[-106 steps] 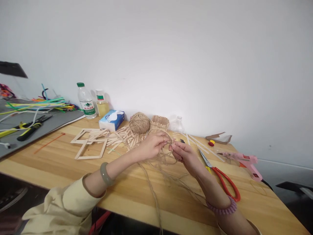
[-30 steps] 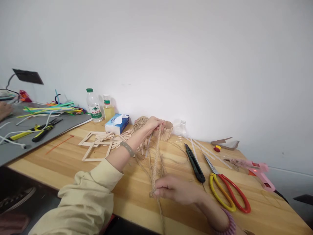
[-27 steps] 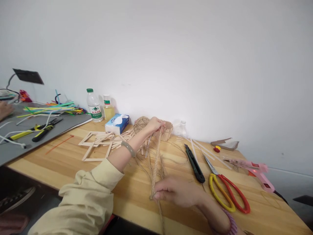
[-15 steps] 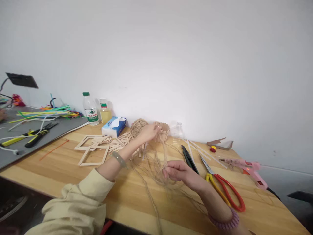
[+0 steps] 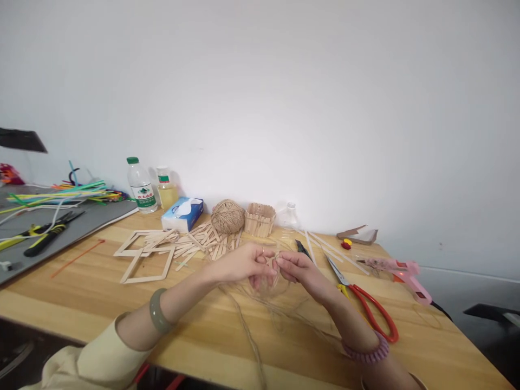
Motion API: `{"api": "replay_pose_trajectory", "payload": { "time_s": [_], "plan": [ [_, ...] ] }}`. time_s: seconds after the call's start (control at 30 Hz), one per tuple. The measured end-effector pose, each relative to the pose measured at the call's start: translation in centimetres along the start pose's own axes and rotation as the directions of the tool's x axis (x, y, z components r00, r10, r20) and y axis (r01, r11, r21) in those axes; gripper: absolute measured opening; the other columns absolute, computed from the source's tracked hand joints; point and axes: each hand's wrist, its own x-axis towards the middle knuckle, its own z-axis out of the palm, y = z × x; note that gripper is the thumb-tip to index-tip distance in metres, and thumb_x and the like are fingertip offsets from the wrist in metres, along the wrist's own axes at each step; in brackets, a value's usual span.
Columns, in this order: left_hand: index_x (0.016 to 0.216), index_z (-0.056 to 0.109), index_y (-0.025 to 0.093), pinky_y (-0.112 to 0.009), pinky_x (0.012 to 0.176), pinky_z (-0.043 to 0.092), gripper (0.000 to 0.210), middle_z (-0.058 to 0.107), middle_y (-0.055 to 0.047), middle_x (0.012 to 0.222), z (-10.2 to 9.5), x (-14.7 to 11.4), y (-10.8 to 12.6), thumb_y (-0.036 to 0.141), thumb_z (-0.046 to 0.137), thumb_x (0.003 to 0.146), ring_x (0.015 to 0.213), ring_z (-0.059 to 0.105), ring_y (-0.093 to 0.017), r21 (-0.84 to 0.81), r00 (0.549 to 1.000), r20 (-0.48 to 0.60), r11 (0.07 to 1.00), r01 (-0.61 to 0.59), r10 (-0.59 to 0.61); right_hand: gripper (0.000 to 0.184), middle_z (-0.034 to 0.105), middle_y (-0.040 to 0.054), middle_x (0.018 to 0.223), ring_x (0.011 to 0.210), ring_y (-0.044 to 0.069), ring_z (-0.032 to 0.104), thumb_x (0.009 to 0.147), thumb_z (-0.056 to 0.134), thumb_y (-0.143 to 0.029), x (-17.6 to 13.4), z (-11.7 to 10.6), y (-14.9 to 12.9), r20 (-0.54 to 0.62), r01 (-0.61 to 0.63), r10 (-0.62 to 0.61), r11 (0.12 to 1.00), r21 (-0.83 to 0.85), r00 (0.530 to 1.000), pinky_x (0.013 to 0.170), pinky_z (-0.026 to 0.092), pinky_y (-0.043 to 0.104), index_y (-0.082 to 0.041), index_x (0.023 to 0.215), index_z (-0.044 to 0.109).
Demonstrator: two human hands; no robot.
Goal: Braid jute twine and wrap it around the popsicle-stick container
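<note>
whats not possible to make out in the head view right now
All in the head view:
- twine between the left hand and right hand: blurred, partly covered by both; any knot there cannot be told
- cutter: mostly hidden behind the right hand
- scissors: yellow handle partly hidden by the right forearm
- basket: floor hidden by its front wall
- pliers: one handle cut off by the left edge

Tan twine (image 5: pixel 249 335) over honey-coloured, grain-striped table (image 5: pixel 203 338)
Toward its right edge, pink glue gun (image 5: pixel 407 269), red-and-yellow scissors (image 5: pixel 354 288); near the far edge, blue-and-white tissue pack (image 5: pixel 182 218).
</note>
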Motion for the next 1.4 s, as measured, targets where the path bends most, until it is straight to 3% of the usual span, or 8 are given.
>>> {"api": "replay_pose_trajectory", "payload": {
  "time_s": [0.23, 0.5, 0.63, 0.73, 0.93, 1.03, 1.23, 1.4],
  "plan": [
    [0.072, 0.066, 0.012, -0.020, 0.048, 0.041, 0.031, 0.063, -0.002, 0.061, -0.8, 0.0, 0.0, 0.041, 0.057, 0.072, 0.045, 0.051, -0.008, 0.065, 0.996, -0.094, 0.998, 0.007, -0.001, 0.030, 0.028, -0.0072, 0.050, 0.048, 0.007, 0.024, 0.080, 0.049, -0.041, 0.0, -0.6, 0.1, 0.017, -0.064, 0.064, 0.998, -0.024, 0.998, 0.048, 0.015, 0.025, -0.014, 0.066, 0.051],
    [0.070, 0.064, 0.011, -0.022, 0.053, 0.042, 0.023, 0.062, -0.003, 0.061, -0.2, -0.2, 0.5, 0.032, 0.055, 0.073, 0.051, 0.054, -0.011, 0.022, 0.986, -0.165, 1.000, -0.011, 0.015, 0.030, 0.028, -0.0073, 0.051, 0.048, 0.007, 0.022, 0.082, 0.049, -0.040, 0.2, -0.9, 0.6, 0.020, -0.059, 0.059, 0.998, 0.015, 0.998, 0.048, 0.013, 0.025, -0.015, 0.065, 0.048],
    [0.062, 0.061, 0.011, -0.020, 0.053, 0.040, 0.023, 0.055, 0.000, 0.052, 0.0, -0.2, 0.5, 0.024, 0.048, 0.076, 0.050, 0.051, -0.009, 0.109, 0.977, -0.210, 0.994, -0.019, 0.042, 0.029, 0.027, -0.0076, 0.050, 0.048, 0.007, 0.021, 0.082, 0.047, -0.040, 0.2, -0.9, 0.6, 0.021, -0.042, 0.042, 0.999, 0.010, 0.999, 0.048, 0.013, 0.025, -0.015, 0.069, 0.051],
    [0.055, 0.057, 0.012, -0.019, 0.050, 0.037, 0.033, 0.050, 0.001, 0.047, 0.1, -0.2, 0.1, 0.030, 0.045, 0.079, 0.046, 0.048, -0.008, 0.189, 0.972, -0.223, 0.981, -0.033, 0.075, 0.030, 0.029, -0.0071, 0.051, 0.049, 0.007, 0.024, 0.081, 0.048, -0.042, 0.1, -0.7, 0.4, 0.024, -0.043, 0.044, 0.999, -0.019, 0.999, 0.048, 0.015, 0.025, -0.014, 0.072, 0.054],
    [0.073, 0.066, 0.010, -0.019, 0.045, 0.034, 0.029, 0.060, -0.001, 0.062, -0.2, 0.0, -0.3, 0.036, 0.052, 0.075, 0.043, 0.041, -0.006, 0.178, 0.974, -0.216, 0.984, -0.025, 0.064, 0.031, 0.031, -0.0066, 0.052, 0.049, 0.007, 0.026, 0.080, 0.050, -0.043, 0.0, -0.6, 0.3, 0.052, -0.044, 0.046, 0.999, -0.031, 0.998, 0.048, 0.018, 0.024, -0.014, 0.072, 0.054],
    [0.073, 0.068, 0.011, -0.018, 0.043, 0.029, 0.028, 0.059, 0.000, 0.057, -0.2, 0.0, -0.2, 0.034, 0.053, 0.074, 0.041, 0.036, -0.005, 0.235, 0.963, -0.255, 0.972, -0.028, 0.090, 0.032, 0.033, -0.0062, 0.053, 0.049, 0.007, 0.028, 0.081, 0.049, -0.044, 0.0, -0.6, 0.1, 0.075, -0.036, 0.039, 0.998, -0.042, 0.996, 0.048, 0.020, 0.024, -0.013, 0.077, 0.057],
    [0.074, 0.064, 0.011, -0.021, 0.053, 0.041, 0.021, 0.061, -0.002, 0.062, 0.1, 0.1, -0.8, 0.028, 0.052, 0.073, 0.051, 0.053, -0.011, 0.151, 0.964, -0.262, 0.988, -0.010, 0.050, 0.036, 0.037, -0.0053, 0.051, 0.049, 0.007, 0.032, 0.079, 0.050, -0.045, 0.1, -0.5, -0.4, 0.066, -0.025, 0.033, 0.992, -0.126, 0.997, 0.049, 0.023, 0.024, -0.016, 0.058, 0.045],
    [0.080, 0.065, 0.014, -0.022, 0.056, 0.042, 0.023, 0.060, -0.001, 0.058, 0.2, -0.1, -1.1, 0.027, 0.047, 0.078, 0.055, 0.056, -0.013, 0.356, 0.953, -0.269, 0.934, -0.036, 0.140, 0.035, 0.036, -0.0056, 0.050, 0.048, 0.008, 0.031, 0.079, 0.050, -0.044, 0.1, -0.6, 0.0, 0.068, -0.021, 0.027, 0.996, -0.082, 0.997, 0.049, 0.022, 0.024, -0.017, 0.058, 0.044]
  ]
}}
